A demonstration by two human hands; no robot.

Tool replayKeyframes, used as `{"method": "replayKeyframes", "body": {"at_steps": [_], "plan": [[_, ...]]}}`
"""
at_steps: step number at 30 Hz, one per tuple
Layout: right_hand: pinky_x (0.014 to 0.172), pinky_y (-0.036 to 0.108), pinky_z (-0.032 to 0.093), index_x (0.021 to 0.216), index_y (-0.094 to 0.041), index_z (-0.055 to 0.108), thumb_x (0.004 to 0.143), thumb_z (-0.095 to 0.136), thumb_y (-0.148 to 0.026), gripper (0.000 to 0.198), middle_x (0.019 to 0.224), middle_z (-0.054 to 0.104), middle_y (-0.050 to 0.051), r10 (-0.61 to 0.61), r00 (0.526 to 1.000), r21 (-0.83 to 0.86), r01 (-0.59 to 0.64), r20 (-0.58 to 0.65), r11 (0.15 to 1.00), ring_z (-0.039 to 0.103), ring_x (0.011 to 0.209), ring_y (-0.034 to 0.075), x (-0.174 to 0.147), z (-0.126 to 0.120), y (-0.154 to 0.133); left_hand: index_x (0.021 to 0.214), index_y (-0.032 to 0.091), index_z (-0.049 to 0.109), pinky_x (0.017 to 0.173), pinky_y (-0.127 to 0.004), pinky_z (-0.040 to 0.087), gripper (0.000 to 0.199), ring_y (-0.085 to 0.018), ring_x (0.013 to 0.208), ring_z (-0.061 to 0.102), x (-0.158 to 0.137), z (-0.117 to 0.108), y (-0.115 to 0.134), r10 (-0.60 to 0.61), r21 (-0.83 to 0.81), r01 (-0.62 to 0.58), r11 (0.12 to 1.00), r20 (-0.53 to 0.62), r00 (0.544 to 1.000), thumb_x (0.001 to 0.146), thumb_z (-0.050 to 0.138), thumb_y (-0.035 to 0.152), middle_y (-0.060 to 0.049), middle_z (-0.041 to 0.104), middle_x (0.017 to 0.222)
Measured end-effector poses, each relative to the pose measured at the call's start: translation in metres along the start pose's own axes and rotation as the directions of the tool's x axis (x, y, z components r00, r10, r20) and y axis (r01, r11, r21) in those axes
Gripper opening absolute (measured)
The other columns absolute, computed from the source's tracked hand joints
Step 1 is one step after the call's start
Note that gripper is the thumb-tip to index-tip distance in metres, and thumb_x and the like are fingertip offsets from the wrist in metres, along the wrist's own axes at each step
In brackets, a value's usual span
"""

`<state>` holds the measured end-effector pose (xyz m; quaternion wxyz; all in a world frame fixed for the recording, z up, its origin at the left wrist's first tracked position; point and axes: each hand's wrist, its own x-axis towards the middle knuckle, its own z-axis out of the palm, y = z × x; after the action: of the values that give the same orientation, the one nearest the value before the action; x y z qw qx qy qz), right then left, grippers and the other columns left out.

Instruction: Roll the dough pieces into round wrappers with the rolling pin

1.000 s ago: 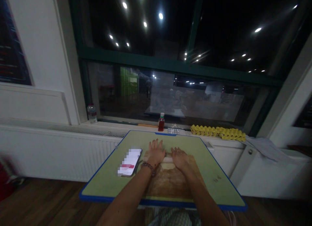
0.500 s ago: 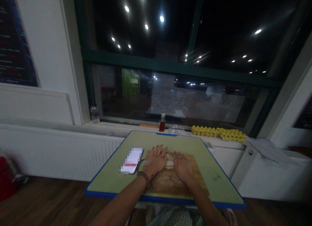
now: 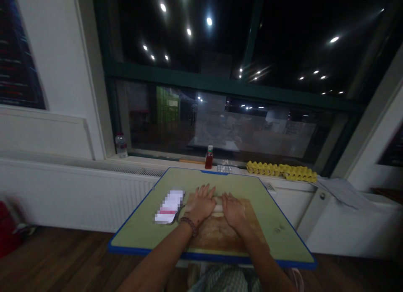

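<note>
Pale rod (image 3: 218, 208) was overlaid by left hand (image 3: 203, 204) and right hand (image 3: 233, 209), fingers outstretched, nothing clenched; judged light, stiff, best steadied near both ends.

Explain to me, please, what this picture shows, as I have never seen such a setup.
No machine works here: these are a person's bare left hand and right hand, seen by a camera worn on that person's head, looking forward and down. On the green, blue-rimmed table lie a phone and a wooden board. Both hands rest, fingers stretched out, over a pale rod-like thing on the board, perhaps a rolling pin; neither visibly grasps it. A bottle of reddish liquid stands on the windowsill behind.
</note>
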<state>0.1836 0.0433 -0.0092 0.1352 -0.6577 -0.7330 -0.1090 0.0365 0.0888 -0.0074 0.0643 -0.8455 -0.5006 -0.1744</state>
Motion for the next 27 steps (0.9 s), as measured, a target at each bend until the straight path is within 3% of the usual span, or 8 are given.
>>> {"method": "replayKeyframes", "body": {"at_steps": [6, 11, 15, 20, 24, 27], "plan": [[0.109, 0.031, 0.033, 0.137, -0.011, 0.05, 0.095, 0.024, -0.018, 0.05, 0.139, 0.052, 0.011, 0.004, 1.0, 0.072, -0.004, -0.002, 0.997, 0.047, 0.13, 0.018, -0.024, -0.005, -0.001, 0.141, 0.025, 0.046, 0.113, -0.048, 0.022, 0.049, -0.028, 0.138, 0.033, -0.019, 0.001, 0.003, 0.035, -0.033, -0.036, 0.999, -0.036, 0.999, 0.093, 0.035, 0.027, -0.006, 0.038, 0.151], [0.11, 0.038, 0.032, 0.124, -0.015, 0.062, 0.094, 0.031, -0.017, 0.043, 0.134, 0.056, 0.013, 0.004, 0.997, -0.006, -0.004, 0.075, 1.0, 0.05, 0.127, 0.023, 0.008, -0.007, 0.0, 0.14, 0.02, 0.045, 0.111, -0.048, 0.024, 0.05, -0.028, 0.137, 0.033, 0.003, -0.002, -0.002, -0.018, -0.022, 0.018, 1.0, 0.012, 1.0, 0.092, 0.038, 0.026, -0.01, 0.041, 0.149], [0.11, 0.038, 0.031, 0.12, -0.015, 0.064, 0.089, 0.038, -0.011, 0.041, 0.133, 0.057, 0.013, -0.005, 0.993, 0.001, 0.005, 0.119, 1.0, 0.048, 0.128, 0.022, 0.039, 0.002, 0.006, 0.131, 0.014, 0.052, 0.105, -0.046, 0.031, 0.045, -0.029, 0.128, 0.042, 0.021, -0.008, -0.001, -0.093, -0.018, 0.092, 0.996, -0.1, 0.991, 0.09, 0.042, 0.028, -0.013, 0.051, 0.139], [0.111, 0.035, 0.028, 0.127, -0.013, 0.059, 0.096, 0.03, -0.018, 0.042, 0.134, 0.057, 0.013, -0.011, 0.999, 0.036, 0.01, 0.052, 0.999, 0.047, 0.129, 0.019, 0.047, 0.012, 0.013, 0.114, 0.015, 0.059, 0.1, -0.043, 0.035, 0.032, -0.026, 0.115, 0.049, 0.025, -0.015, -0.003, 0.022, -0.056, -0.033, 0.998, -0.197, 0.98, 0.093, 0.039, 0.029, -0.01, 0.061, 0.121], [0.111, 0.029, 0.029, 0.125, -0.02, 0.061, 0.097, 0.036, -0.029, 0.039, 0.138, 0.055, 0.005, -0.132, 0.991, 0.215, 0.134, -0.027, 0.967, 0.044, 0.129, 0.015, 0.033, 0.002, 0.018, 0.119, 0.02, 0.058, 0.097, -0.039, 0.038, 0.038, -0.024, 0.114, 0.051, 0.026, -0.018, -0.011, 0.143, -0.158, -0.154, 0.975, -0.083, 0.986, 0.098, 0.033, 0.04, -0.007, 0.062, 0.122], [0.111, 0.031, 0.029, 0.123, -0.025, 0.063, 0.092, 0.05, -0.037, 0.036, 0.139, 0.054, 0.002, -0.226, 0.974, 0.319, 0.225, -0.033, 0.921, 0.044, 0.13, 0.018, 0.017, -0.018, 0.018, 0.125, 0.021, 0.055, 0.097, -0.036, 0.039, 0.043, -0.021, 0.114, 0.052, 0.029, -0.016, -0.017, 0.138, -0.255, -0.133, 0.958, 0.002, 0.99, 0.1, 0.026, 0.041, -0.005, 0.062, 0.125]]}}
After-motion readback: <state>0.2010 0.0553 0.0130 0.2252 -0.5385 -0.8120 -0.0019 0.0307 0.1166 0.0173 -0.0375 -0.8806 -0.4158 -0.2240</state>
